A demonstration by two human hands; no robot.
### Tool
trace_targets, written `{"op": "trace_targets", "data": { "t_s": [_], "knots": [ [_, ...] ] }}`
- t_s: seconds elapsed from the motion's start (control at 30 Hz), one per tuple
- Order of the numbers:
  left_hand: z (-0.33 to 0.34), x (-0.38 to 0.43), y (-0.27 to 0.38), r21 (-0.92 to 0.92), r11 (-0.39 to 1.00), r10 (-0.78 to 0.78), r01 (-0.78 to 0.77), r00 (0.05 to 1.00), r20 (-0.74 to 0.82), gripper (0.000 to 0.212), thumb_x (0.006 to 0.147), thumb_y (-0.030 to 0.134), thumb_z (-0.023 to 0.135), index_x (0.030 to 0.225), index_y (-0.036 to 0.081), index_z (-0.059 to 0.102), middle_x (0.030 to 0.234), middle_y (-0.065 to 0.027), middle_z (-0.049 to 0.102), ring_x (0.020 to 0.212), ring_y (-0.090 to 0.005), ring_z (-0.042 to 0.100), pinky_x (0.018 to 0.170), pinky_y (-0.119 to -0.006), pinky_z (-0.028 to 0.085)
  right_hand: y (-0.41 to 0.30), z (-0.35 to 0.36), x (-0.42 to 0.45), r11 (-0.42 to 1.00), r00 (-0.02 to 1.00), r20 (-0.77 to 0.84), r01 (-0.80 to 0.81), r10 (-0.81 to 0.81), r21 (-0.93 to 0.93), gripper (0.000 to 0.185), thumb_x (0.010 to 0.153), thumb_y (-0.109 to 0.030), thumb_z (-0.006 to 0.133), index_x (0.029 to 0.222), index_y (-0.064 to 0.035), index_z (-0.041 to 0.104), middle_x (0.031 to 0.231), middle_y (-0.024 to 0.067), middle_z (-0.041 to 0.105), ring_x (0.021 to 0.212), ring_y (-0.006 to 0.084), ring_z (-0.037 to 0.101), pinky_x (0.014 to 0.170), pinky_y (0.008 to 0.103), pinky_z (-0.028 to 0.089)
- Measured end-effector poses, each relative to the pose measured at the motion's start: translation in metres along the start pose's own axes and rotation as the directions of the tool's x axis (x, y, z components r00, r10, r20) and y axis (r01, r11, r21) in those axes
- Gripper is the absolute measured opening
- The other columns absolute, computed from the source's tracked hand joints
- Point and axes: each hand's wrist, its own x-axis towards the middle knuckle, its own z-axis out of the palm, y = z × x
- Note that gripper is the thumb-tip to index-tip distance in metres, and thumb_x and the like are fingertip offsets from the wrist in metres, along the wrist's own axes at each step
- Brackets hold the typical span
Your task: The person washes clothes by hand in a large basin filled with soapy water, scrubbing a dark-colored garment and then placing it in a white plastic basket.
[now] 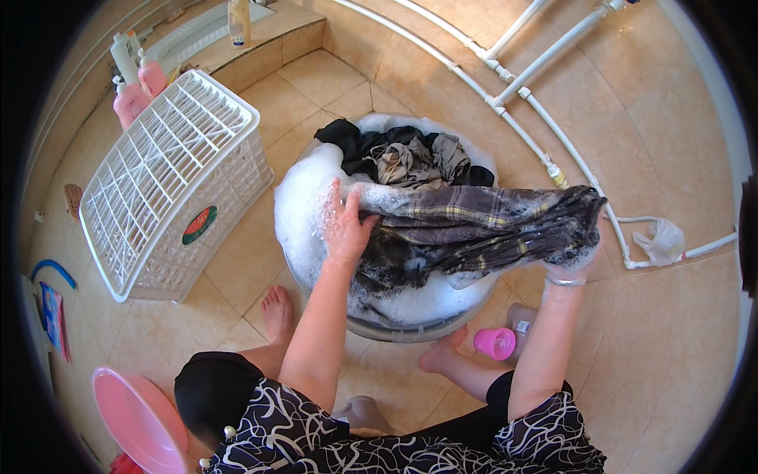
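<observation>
A wet, dark plaid cloth garment point(474, 216) with yellow lines stretches across a round metal basin point(408, 335) full of white suds point(305, 192). My right hand point(574, 260), with a bracelet at the wrist, grips its bunched end beyond the basin's right side, the fingers mostly hidden by cloth and foam. At the garment's left end, my left hand point(346, 228) lies foamy with its fingers spread, the thumb at the cloth. More dark and grey-brown wet clothes point(414, 157) are heaped at the basin's far side. The garment's lower folds reach into the suds.
An upturned white plastic basket point(172, 178) stands left, with pink pump bottles point(130, 103) behind it. A pink basin point(139, 420) leans at lower left. A pink cup point(494, 343) is near my foot. White pipes point(474, 86) run along the wall at right.
</observation>
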Motion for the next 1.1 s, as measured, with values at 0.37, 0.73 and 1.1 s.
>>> {"op": "trace_targets", "data": {
  "t_s": [0.37, 0.73, 1.1],
  "knots": [
    [0.042, -0.044, 0.035, -0.290, 0.229, -0.267, 0.929, 0.346, 0.900, 0.042, 0.078, 0.042, 0.044, 0.096, 0.004, 0.042, 0.080, -0.0179, 0.054, 0.061, -0.0320, 0.055, 0.052, -0.043, 0.046, 0.064, -0.025, 0.007, 0.880, 0.957, -0.192, -0.278, 0.218, -0.385, 0.035, 0.080, -0.034, 0.045, 0.093, -0.0009, 0.050, 0.085, 0.0071, 0.055, 0.075, 0.0152, 0.054, 0.070, 0.0270, 0.044],
    [0.060, -0.090, 0.036, -0.204, -0.821, 0.030, 0.534, 0.397, 0.917, 0.034, 0.078, 0.038, 0.040, 0.085, 0.007, 0.052, 0.079, -0.0090, 0.055, 0.073, -0.0190, 0.054, 0.062, -0.035, 0.046, 0.198, 0.003, -0.084, 0.040, 0.996, -0.084, -0.082, -0.041, -0.996, 0.032, 0.066, -0.030, 0.060, 0.079, -0.0007, 0.053, 0.070, 0.0202, 0.055, 0.067, 0.0330, 0.054, 0.062, 0.0364, 0.042],
    [0.089, -0.077, -0.021, -0.658, 0.327, -0.393, 0.678, 0.731, 0.558, 0.024, 0.080, 0.013, 0.038, 0.094, -0.001, 0.051, 0.083, -0.0085, 0.056, 0.074, -0.0145, 0.050, 0.068, -0.026, 0.038, 0.178, -0.033, -0.057, 0.521, 0.898, -0.301, -0.432, 0.320, -0.736, 0.027, 0.073, -0.024, 0.054, 0.081, 0.0021, 0.055, 0.079, 0.0094, 0.057, 0.070, 0.0172, 0.051, 0.069, 0.0270, 0.040]
  ]
}}
